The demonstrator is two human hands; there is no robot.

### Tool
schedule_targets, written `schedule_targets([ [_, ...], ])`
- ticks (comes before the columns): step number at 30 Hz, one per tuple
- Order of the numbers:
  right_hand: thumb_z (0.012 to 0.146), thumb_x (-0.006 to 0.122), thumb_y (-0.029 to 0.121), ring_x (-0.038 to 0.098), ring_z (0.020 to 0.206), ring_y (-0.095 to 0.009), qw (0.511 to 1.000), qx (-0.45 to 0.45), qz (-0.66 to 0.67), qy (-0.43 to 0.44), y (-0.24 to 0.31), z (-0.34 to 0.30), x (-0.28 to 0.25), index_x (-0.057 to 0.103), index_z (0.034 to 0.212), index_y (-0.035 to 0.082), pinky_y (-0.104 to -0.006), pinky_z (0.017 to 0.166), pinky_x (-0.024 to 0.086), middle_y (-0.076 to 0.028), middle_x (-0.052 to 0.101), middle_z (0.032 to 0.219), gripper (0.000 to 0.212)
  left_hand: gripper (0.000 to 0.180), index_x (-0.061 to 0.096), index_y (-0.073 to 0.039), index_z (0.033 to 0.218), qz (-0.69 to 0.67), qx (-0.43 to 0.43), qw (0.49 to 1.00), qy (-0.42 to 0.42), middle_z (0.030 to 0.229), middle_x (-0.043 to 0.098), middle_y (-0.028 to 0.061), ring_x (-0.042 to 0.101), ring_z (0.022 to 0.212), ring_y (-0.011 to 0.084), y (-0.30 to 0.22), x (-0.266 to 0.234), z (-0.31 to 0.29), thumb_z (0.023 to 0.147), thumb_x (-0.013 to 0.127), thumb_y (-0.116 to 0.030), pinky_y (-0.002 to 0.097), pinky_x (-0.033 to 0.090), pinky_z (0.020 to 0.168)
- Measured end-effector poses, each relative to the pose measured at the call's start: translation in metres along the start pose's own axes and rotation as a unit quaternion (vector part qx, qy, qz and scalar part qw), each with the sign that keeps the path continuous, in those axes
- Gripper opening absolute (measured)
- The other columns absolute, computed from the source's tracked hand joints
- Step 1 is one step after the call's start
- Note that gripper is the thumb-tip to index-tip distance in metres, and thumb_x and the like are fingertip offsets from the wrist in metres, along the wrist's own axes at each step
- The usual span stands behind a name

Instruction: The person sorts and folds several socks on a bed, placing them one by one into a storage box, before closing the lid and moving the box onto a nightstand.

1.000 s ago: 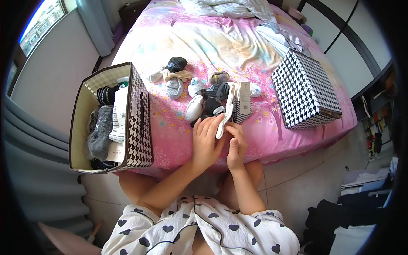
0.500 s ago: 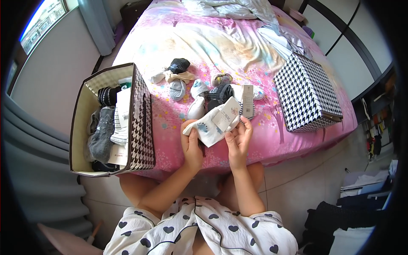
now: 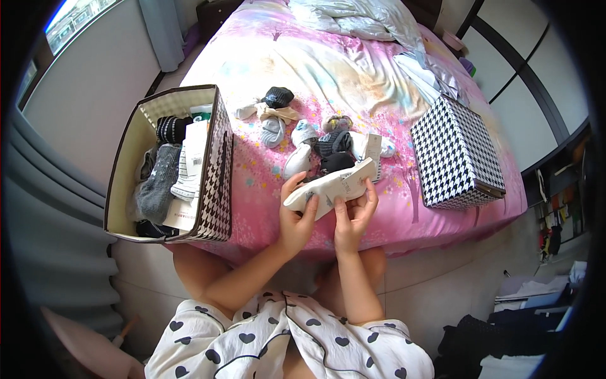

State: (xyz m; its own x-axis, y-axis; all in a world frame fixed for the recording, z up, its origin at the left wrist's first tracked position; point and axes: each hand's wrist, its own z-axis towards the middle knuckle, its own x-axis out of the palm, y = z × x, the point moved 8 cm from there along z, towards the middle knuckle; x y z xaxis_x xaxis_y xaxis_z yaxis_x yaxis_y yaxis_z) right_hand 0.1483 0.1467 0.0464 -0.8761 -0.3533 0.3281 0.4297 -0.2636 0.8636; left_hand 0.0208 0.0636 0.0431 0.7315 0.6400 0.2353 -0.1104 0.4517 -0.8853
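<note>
One sock (image 3: 320, 189) between left grip (image 3: 295, 222) and right grip (image 3: 353, 224)

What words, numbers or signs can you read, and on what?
White paper label on the held white fabric sock: too small to read.
White upright tag beyond it: too small.
White barcoded tag in the brown houndstooth fabric box: barcode visible, print too small.
Pale card lower in that box: lettering too blurred.

A bed (image 3: 353, 88) stretches ahead. At its near left corner, a box (image 3: 225, 158) holds stored socks (image 3: 161, 183); at its near right sits a second box (image 3: 457, 151). Loose socks (image 3: 334, 144) lie between the boxes. Before these, the left hand (image 3: 295, 222) and right hand (image 3: 355, 222) hold another sock (image 3: 324, 189). Behind, a quilt (image 3: 360, 22) lies bunched.
</note>
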Motion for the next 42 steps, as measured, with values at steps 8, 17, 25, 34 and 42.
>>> schedule_targets([
  [8, 0.092, 0.063, -0.001, 0.053, 0.112, -0.020, 0.999, 0.002, -0.013, 0.051, 0.027, -0.015, 0.016, 0.029, 0.148, 0.005, -0.0331, 0.095, 0.044, -0.015, 0.052, 0.129, 0.066, 0.050, 0.044, -0.001, 0.139, 0.092, 0.091, 0.991, -0.015, 0.121, 0.053, 0.0163, 0.056, 0.107, 0.0249, -0.035, -0.022, -0.048, 0.091, 0.054, 0.010, 0.0317, 0.045, 0.091],
  [17, 0.091, 0.068, 0.004, 0.052, 0.118, -0.020, 0.976, 0.019, 0.062, 0.208, 0.073, -0.026, 0.082, 0.029, 0.150, 0.005, -0.0331, 0.100, 0.043, -0.013, 0.051, 0.135, 0.071, 0.048, 0.066, -0.007, 0.121, 0.197, 0.144, 0.963, 0.113, 0.115, 0.060, 0.0163, 0.065, 0.096, 0.0304, -0.141, -0.067, -0.059, 0.079, 0.061, 0.014, 0.0364, 0.053, 0.081],
  [25, 0.091, 0.070, 0.005, 0.055, 0.117, -0.017, 0.896, 0.003, 0.035, 0.442, 0.113, -0.021, 0.188, 0.045, 0.142, -0.002, -0.0302, 0.100, 0.043, -0.011, 0.056, 0.133, 0.057, 0.046, 0.075, -0.009, 0.108, 0.273, 0.239, 0.931, 0.048, 0.100, 0.068, 0.0109, 0.065, 0.077, 0.0224, -0.216, -0.134, -0.058, 0.067, 0.066, 0.008, 0.0311, 0.053, 0.066],
  [34, 0.091, 0.064, -0.004, 0.061, 0.104, -0.014, 0.880, 0.010, 0.042, 0.473, 0.125, 0.021, 0.304, 0.048, 0.140, 0.005, -0.0281, 0.089, 0.051, -0.009, 0.061, 0.118, 0.052, 0.051, 0.066, -0.005, 0.120, 0.443, 0.219, 0.869, -0.017, 0.102, 0.067, 0.0124, 0.064, 0.094, 0.0317, -0.272, -0.170, 0.004, 0.070, 0.063, 0.004, 0.0377, 0.046, 0.084],
  [42, 0.088, 0.068, 0.009, 0.066, 0.076, -0.018, 0.839, -0.085, -0.314, 0.437, 0.080, 0.026, 0.314, 0.069, 0.107, 0.005, -0.0322, 0.068, 0.052, -0.009, 0.070, 0.083, 0.020, 0.024, 0.069, -0.008, 0.107, 0.536, 0.145, 0.832, 0.014, 0.101, 0.070, 0.0082, 0.066, 0.095, 0.0244, -0.249, -0.180, 0.013, 0.083, 0.069, -0.010, 0.0386, 0.048, 0.083],
])
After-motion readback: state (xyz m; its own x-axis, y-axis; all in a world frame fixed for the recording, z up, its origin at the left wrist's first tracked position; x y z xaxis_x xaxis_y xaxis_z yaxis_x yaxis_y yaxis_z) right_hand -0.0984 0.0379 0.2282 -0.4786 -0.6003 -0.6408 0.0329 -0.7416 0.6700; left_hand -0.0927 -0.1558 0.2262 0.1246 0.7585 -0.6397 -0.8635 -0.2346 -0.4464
